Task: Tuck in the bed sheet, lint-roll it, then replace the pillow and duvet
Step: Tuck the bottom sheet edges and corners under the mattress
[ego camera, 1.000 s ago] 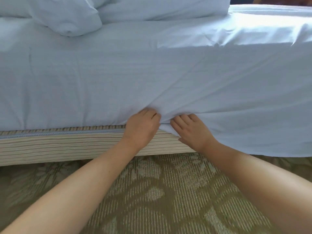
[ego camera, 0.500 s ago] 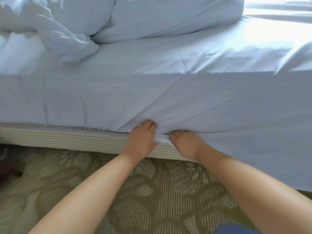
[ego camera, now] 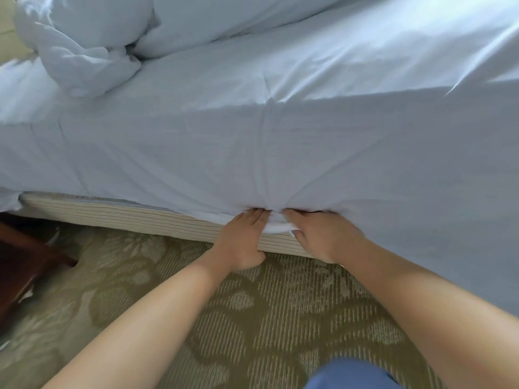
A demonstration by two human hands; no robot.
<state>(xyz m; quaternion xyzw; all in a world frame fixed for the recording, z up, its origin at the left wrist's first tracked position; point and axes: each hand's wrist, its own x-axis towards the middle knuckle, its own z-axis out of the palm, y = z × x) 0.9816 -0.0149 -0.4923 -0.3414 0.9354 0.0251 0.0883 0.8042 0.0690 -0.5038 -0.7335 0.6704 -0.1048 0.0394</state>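
The white bed sheet [ego camera: 280, 141] covers the mattress top and hangs down its near side. My left hand [ego camera: 241, 242] and my right hand [ego camera: 325, 237] sit side by side at the sheet's lower edge, fingers straight and pushed in under the mattress, pressing a fold of sheet into the gap above the striped bed base [ego camera: 126, 217]. The fingertips are hidden in the gap. Creases fan out from that spot. To the right the sheet still hangs loose over the base. A crumpled white duvet [ego camera: 81, 54] and a pillow [ego camera: 213, 21] lie at the back left of the bed.
Patterned olive carpet [ego camera: 252, 318] covers the floor in front of the bed. A dark wooden piece of furniture [ego camera: 19, 265] stands at the left edge. A bit of blue clothing [ego camera: 354, 374] shows at the bottom.
Both hands have pushed further under the mattress and drawn the sheet tighter. The view has tilted and moved left, showing more duvet and the dark furniture.
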